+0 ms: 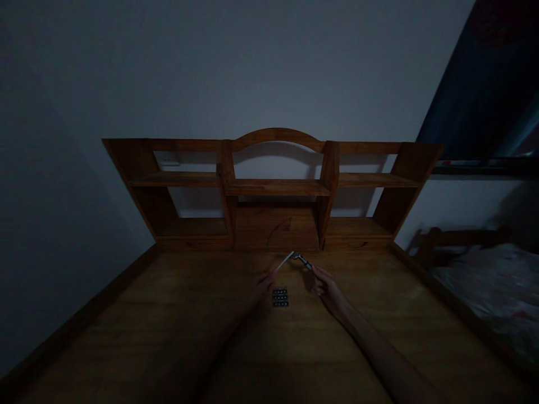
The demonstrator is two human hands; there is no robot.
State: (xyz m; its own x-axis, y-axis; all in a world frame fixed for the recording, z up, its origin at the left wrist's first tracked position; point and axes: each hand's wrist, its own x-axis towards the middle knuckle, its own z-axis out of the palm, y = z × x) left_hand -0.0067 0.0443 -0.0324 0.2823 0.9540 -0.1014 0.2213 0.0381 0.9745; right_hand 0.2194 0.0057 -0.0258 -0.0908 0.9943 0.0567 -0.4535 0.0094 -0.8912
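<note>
My left hand [264, 282] is closed around the lower end of a thin white stick [284, 261], which slants up to the right. In my right hand [327, 286] the fingers are wrapped round a slim tool with a dark handle [308, 265] and a shiny metal head [297, 256]; its exact kind is too small and dark to make out. The metal head is close to the stick's upper tip, and I cannot tell whether they touch. On the desk between my hands lies a small dark block with rows of light spots [280, 298].
The wooden desk [189, 314] has raised side edges. A wooden shelf unit [278, 188] with several compartments stands along its back, against a pale wall [252, 67]. To the right are a bed with pale bedding [484, 286] and a dark curtain [484, 101]. The light is dim.
</note>
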